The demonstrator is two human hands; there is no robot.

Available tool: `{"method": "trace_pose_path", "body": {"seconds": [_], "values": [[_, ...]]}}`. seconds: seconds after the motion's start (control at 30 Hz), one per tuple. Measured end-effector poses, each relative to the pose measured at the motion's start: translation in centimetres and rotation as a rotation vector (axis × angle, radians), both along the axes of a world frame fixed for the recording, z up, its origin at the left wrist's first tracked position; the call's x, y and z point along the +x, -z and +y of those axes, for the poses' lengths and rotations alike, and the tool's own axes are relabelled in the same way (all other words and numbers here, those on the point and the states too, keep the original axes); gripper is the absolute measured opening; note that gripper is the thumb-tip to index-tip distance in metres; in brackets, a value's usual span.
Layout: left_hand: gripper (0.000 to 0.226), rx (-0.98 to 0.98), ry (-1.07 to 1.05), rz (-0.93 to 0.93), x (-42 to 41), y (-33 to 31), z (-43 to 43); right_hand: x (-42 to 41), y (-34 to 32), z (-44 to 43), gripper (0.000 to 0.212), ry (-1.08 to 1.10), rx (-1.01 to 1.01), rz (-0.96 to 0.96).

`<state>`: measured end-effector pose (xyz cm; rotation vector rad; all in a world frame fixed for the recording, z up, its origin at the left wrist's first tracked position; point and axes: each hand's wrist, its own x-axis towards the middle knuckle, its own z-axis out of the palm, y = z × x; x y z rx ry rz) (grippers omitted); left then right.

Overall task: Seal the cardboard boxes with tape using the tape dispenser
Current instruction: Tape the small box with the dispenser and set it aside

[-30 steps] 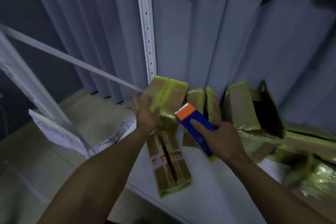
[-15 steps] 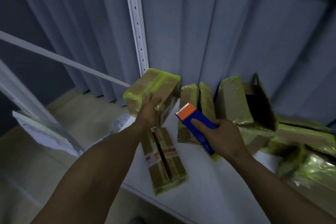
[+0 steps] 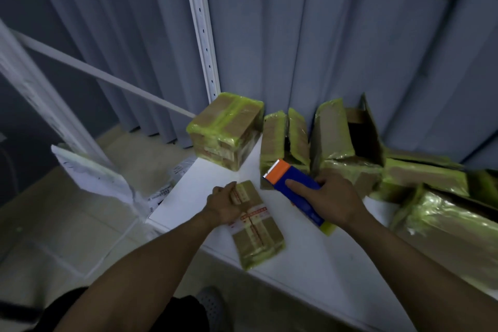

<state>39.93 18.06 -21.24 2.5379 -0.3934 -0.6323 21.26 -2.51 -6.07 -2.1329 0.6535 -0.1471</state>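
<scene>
The left hand (image 3: 225, 205) has let go of the yellow-taped box (image 3: 226, 129), which now stands beyond it at the shelf (image 3: 310, 256) corner, and has dropped onto the flat box (image 3: 258, 229), fingers curled over its far end. Just beside it, the right hand (image 3: 331, 197) keeps its grip round the tape dispenser (image 3: 293, 186), cutter end pointing away. That box looks done, so the flat one is probably next for tape.

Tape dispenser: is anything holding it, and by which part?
The right hand grips the tape dispenser around its blue body, behind the orange cutter head.
</scene>
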Motion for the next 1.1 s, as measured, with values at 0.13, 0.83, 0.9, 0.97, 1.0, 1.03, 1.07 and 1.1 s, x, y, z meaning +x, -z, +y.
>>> {"method": "trace_pose_path", "body": {"seconds": [0.13, 0.83, 0.9, 0.97, 1.0, 1.03, 1.07, 1.1], "values": [[0.081, 0.007, 0.088, 0.08, -5.2, -1.8, -0.8, -3.6, 0.4, -0.2, 0.057, 0.019, 0.006, 0.038], [0.074, 0.023, 0.758, -0.525, -26.1, -1.7, -5.3, -22.5, 2.1, -4.7, 0.067, 0.106, -0.023, 0.233], [0.066, 0.023, 0.885, -0.577, -26.5, -1.0, -6.0, -23.0, 2.2, -5.1, 0.066, 0.106, -0.036, 0.244], [0.069, 0.108, 0.901, -0.503, -26.8, -0.7, -6.0, -23.3, 2.4, -5.3, 0.066, 0.093, -0.053, 0.263], [0.069, 0.12, 0.894, -0.482, -26.8, -0.6, -5.9, -23.3, 2.4, -5.4, 0.065, 0.08, -0.058, 0.268], [0.069, 0.113, 0.887, -0.482, -26.7, -0.4, -5.8, -23.3, 2.4, -5.5, 0.065, 0.065, -0.061, 0.27], [0.068, 0.091, 0.887, -0.491, -26.6, -0.3, -5.6, -23.2, 2.4, -5.5, 0.065, 0.05, -0.064, 0.268], [0.068, 0.078, 0.89, -0.509, -26.5, -0.4, -5.4, -23.1, 2.4, -5.5, 0.065, 0.036, -0.065, 0.265]]}}
